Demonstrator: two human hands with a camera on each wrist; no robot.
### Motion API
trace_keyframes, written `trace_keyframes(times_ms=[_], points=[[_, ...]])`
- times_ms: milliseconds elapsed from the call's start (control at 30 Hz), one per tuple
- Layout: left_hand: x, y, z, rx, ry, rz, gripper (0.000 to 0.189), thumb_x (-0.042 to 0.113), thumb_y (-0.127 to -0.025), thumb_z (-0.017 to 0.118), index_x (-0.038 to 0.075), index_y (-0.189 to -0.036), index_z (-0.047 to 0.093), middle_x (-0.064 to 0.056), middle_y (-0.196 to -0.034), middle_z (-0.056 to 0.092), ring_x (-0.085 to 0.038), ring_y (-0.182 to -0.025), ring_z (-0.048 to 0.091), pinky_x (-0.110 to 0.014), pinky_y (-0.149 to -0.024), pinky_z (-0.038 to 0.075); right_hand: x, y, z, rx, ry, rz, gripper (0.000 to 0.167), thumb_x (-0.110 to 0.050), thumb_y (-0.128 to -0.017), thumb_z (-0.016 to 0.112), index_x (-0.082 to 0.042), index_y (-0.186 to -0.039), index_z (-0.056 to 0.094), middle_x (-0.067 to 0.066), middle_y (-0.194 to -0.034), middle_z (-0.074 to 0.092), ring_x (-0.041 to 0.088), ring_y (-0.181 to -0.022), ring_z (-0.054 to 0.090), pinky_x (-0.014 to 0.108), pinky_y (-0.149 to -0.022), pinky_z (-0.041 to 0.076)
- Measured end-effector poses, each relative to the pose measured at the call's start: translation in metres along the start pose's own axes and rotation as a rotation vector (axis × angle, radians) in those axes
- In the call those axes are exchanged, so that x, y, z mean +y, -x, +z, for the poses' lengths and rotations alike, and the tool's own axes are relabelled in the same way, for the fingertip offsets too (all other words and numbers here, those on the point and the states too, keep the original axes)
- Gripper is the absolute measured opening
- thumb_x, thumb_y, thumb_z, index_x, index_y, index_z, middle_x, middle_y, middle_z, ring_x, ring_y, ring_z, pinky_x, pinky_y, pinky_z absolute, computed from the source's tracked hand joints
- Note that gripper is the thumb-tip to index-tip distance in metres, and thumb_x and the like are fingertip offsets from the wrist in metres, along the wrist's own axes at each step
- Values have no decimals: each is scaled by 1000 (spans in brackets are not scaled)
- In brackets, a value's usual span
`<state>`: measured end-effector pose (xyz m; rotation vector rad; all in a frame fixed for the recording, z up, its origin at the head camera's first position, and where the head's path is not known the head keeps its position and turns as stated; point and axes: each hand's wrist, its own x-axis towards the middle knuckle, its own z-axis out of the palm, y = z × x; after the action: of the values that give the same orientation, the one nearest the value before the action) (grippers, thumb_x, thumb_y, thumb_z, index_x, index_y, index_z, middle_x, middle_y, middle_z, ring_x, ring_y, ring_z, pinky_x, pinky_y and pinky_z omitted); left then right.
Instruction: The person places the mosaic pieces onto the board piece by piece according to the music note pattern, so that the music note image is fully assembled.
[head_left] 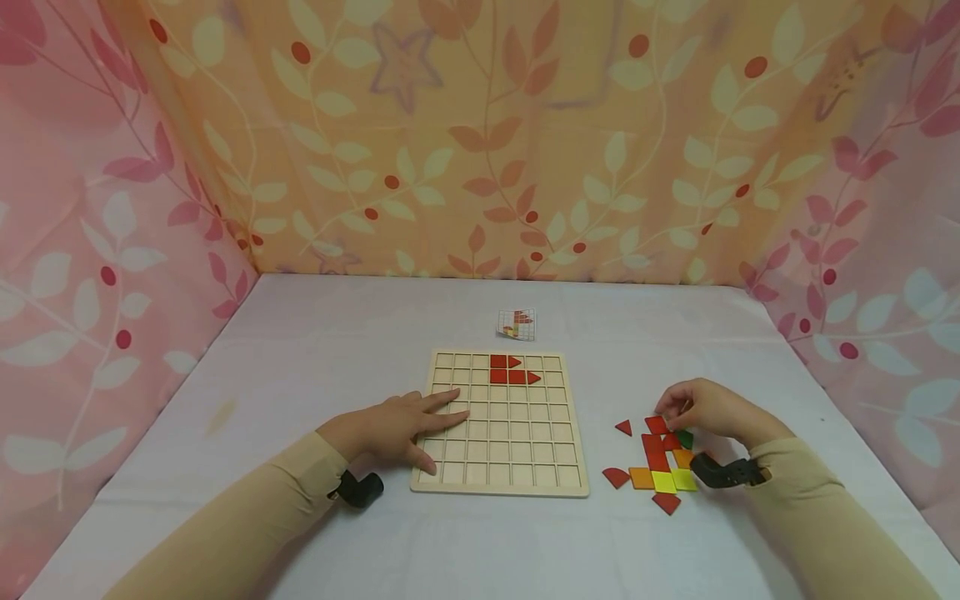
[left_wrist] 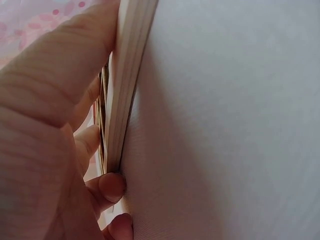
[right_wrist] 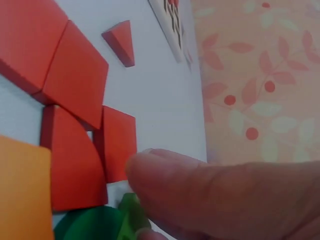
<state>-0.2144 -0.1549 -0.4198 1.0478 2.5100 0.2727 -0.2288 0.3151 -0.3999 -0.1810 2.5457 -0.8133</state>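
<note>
A wooden grid board (head_left: pixel 495 492) lies on the table with red squares (head_left: pixel 498 377) and red triangles (head_left: pixel 533 378) in its two top rows. My left hand (head_left: pixel 390 427) rests spread on the board's left side, two fingers straight over the cells and the thumb near the lower left corner. At the right, my right hand (head_left: pixel 701 408) is over a cluster of coloured tiles, fingers bent. Its thumb (right_wrist: pixel 165 185) is right at the edge of a red square tile (right_wrist: pixel 120 145), above green tiles (right_wrist: pixel 92 225). I cannot tell whether it pinches the red square.
A small printed pattern card (head_left: pixel 517 324) lies behind the board. Loose by the cluster are a red triangle (head_left: pixel 624 427) and red quarter-round tiles (head_left: pixel 616 477). Orange (head_left: pixel 641 477) and yellow tiles (head_left: pixel 663 482) lie at its near side. Patterned cloth (head_left: pixel 495 167) surrounds the white table.
</note>
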Motion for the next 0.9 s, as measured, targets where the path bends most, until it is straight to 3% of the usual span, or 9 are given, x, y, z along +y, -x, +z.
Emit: trace_keyframes(times_ms=[433,700,900], points=[[-3,-2,2,3,-6,7,87,67,-71,55,41,-144,16,9,-154,-1,-33,-136,14,-53,-104,18,0,-4,9,34,84,-25,17,-11,-75,73,-11,-87,62,4,-73,48,20,-73,47,32,-62,38],[0,-1,0,5,-3,9,87,64,-71,58,39,-144,18,7,-154,0,-36,-136,14,-55,-104,18,-5,-2,8,26,107,7,21,-11,-73,75,-10,-82,56,4,-76,53,20,-73,49,31,-64,41],[0,-1,1,-4,-11,-3,87,66,-70,55,42,-143,15,9,-154,-2,-35,-137,13,-55,-103,19,-4,-4,8,33,115,-15,19,-11,-73,75,-10,-80,57,3,-72,54,19,-69,49,31,-63,42]])
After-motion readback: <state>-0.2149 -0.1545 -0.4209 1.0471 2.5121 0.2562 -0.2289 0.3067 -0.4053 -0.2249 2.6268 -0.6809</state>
